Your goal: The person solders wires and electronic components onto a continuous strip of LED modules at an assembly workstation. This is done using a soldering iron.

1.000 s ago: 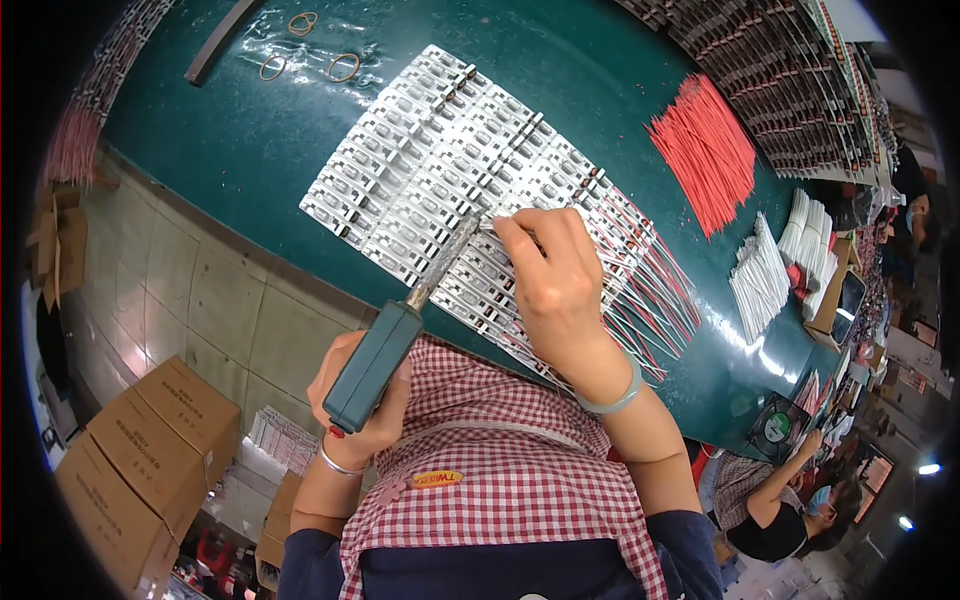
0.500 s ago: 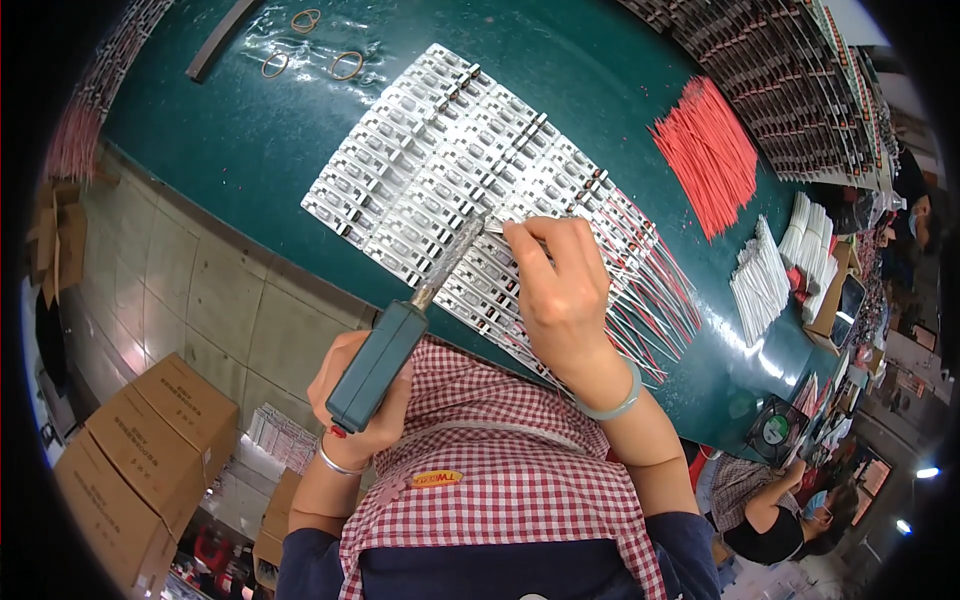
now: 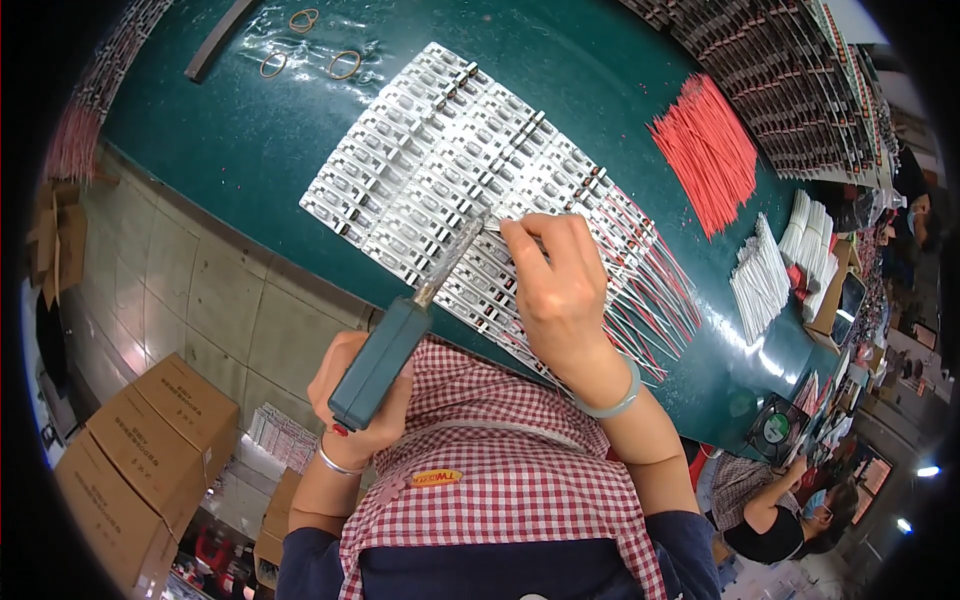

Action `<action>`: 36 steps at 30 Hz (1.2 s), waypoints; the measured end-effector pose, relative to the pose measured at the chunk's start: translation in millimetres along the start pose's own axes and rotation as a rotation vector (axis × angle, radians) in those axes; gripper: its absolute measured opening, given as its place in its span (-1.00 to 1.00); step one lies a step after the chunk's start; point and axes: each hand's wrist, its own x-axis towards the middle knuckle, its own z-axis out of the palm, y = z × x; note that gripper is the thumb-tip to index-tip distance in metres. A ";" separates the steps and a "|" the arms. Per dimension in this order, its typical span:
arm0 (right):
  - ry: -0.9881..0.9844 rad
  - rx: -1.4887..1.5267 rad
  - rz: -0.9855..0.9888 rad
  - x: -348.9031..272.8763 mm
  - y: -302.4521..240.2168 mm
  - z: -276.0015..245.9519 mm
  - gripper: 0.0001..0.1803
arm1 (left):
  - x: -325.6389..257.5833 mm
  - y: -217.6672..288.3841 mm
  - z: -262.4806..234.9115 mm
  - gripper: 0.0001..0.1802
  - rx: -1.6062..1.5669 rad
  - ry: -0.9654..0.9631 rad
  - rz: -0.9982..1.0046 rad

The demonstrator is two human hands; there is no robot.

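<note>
A teal-handled soldering iron (image 3: 385,358) is gripped in the closed left hand (image 3: 352,400), its metal tip brought to the sheet of silvery circuit strips (image 3: 440,190) on the green table (image 3: 250,130). Just beside the tip, a thin wire is pinched in the fingers of the right hand (image 3: 560,290). A joint appears to be in hand; steady contact would be called for. Beyond the grip lie red wires (image 3: 705,150), stiff and straight, and white wires (image 3: 765,275).

A teal-handled soldering iron (image 3: 400,340) slanted up rightward, its metal tip touching the near rows of silvery metal component strips (image 3: 440,180) laid side by side.
</note>
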 end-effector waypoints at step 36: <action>-0.026 -0.011 0.008 0.8 -2.4 -3.9 -0.65 | -25.9 -5.6 0.6 -0.72 -0.102 0.005 -0.182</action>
